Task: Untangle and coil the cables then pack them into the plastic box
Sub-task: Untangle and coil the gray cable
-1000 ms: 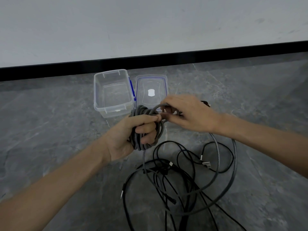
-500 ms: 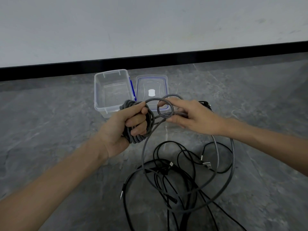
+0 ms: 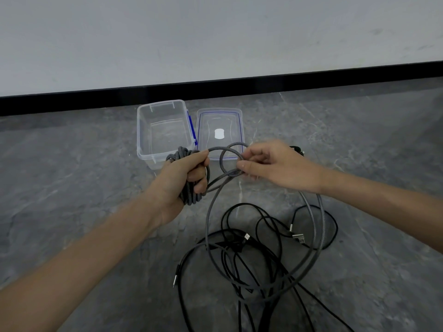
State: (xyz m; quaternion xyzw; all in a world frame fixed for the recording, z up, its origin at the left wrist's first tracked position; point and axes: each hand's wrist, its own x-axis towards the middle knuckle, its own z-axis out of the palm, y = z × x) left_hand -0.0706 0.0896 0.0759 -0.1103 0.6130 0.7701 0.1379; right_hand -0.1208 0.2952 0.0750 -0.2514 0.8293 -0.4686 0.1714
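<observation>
we are partway through coiling the first of the cables, and nothing is sitting in the box (image 3: 142, 130) yet. our left hand (image 3: 184, 178) is gripping the grey cable (image 3: 207, 224) where it is wound into a coil (image 3: 189, 198), with the fingers curled tight round the bundled turns. our right hand (image 3: 275, 167) is pinching the same cable between thumb and fingertips, just where a small loop (image 3: 220, 161) is crossing over itself, near the left hand.

from there the loose length is hanging down in one wide ring and running through the black cables (image 3: 239, 248), which are lying tangled on the floor (image 3: 72, 178) below our hands. the box is standing open beyond the left hand, with its lid (image 3: 215, 121) lying flat just beside it on the right.

as we are judging it, the next move is asking the right hand to lay that small loop onto the coil without a twist, then to draw more slack up. we are thinking the trailing ring could be dragging the black heap along, so a slow pull seems wise.

the grey cable is looking braided, thick and a little stiff, so it is holding round curves. the black cables are thinner and smooth, lying in loose loops and ending in small metal plugs (image 3: 298, 238). the box and lid are clear, hard plastic with rounded corners and blue trim; the floor is looking like grey veined stone.
</observation>
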